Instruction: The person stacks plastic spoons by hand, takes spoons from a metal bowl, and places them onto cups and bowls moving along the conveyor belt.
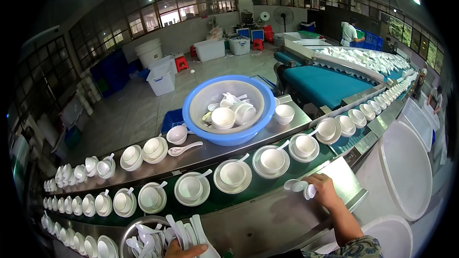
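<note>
My right hand (323, 191) is closed on white soup spoons (299, 186), bowl ends pointing left, above the steel ledge in front of the belt. At the bottom edge my left hand (185, 251) grips a bunch of white spoons (189, 231), their handles fanned upward. Beside it stands a round metal bowl (125, 239) full of loose spoons. Along the green conveyor belt (253, 181) runs a row of place settings, each a white bowl (233, 174) on a saucer with a spoon. Nearest my right hand is one such setting (271, 159).
Behind the belt, a blue basin (189, 110) holds bowls and spoons on a steel shelf. A lone spoon (185, 148) lies there. Large white tubs (404, 162) stand at the right. Farther back, a teal conveyor (320, 83) carries dishware, and a person (349, 33) stands near blue crates.
</note>
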{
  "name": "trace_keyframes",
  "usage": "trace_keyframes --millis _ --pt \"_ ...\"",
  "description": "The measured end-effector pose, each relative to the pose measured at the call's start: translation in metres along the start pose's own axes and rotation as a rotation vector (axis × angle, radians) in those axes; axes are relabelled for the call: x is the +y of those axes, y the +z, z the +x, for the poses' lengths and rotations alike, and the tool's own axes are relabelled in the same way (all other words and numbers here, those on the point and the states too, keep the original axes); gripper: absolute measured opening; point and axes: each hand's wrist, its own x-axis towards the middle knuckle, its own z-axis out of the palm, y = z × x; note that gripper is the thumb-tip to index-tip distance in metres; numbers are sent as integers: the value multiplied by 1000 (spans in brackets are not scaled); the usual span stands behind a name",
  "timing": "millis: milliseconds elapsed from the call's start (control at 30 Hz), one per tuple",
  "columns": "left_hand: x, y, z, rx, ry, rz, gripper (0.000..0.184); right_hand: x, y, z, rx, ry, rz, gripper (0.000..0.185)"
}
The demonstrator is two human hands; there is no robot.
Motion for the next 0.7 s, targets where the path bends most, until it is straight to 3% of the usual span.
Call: trace_keyframes --millis 700 --pt "-2 -1 1 -14 21 33 44 1 -1 -1 -30 -16 8 36"
